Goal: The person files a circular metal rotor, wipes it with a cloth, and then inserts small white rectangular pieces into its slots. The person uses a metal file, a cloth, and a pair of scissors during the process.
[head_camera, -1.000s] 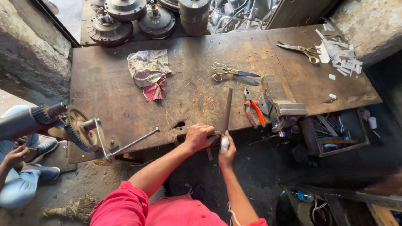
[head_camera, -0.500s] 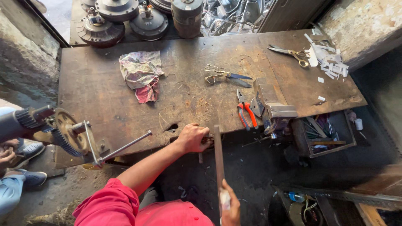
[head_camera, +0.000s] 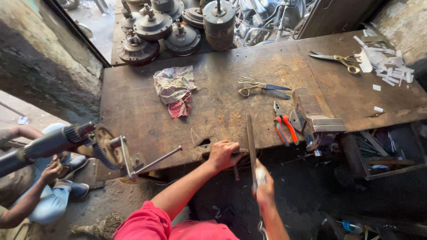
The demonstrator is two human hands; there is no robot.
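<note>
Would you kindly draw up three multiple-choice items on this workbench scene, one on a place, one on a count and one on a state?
1. Where do the red-handled pliers lie?
A. beside the bench vise
B. on the crumpled rag
C. on the floor

2. How many pairs of scissors lie on the workbench?
A. one
B. two
C. four

3. What is the right hand doing?
A. resting empty
B. gripping a long flat file
C. turning the crank

Answers: 1 A, the pliers sit just left of the vise. 2 B, one pair near the middle, one at the far right. 3 B, its fingers close round the file's near end, while the left hand presses at the bench edge.
</note>
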